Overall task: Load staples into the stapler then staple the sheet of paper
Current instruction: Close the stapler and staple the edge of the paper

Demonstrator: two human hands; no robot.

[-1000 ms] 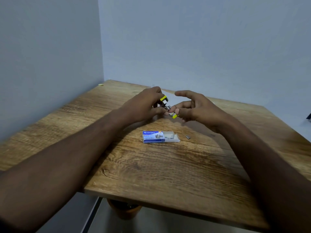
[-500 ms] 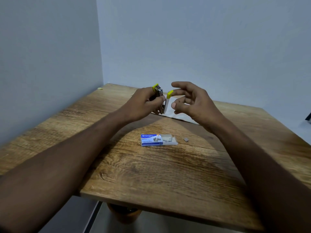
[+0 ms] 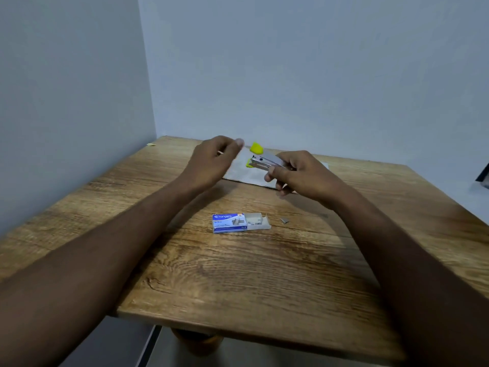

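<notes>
- Hovering above the sheet of paper [image 3: 244, 174], the stapler [image 3: 266, 162] is gripped in the curled fingers of the right hand [image 3: 301, 173]
- The left hand [image 3: 213, 162] is held just beside its yellow tip, blurred; what it grasps, if anything, cannot be told
- The staple box [image 3: 239, 222] is seen open on the table [image 3: 238, 276], nearer than both hands

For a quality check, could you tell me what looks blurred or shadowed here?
Head view: the left hand is motion-blurred; the right hand and stapler look sharper; soft shadows fall on the table beneath the forearms.
</notes>
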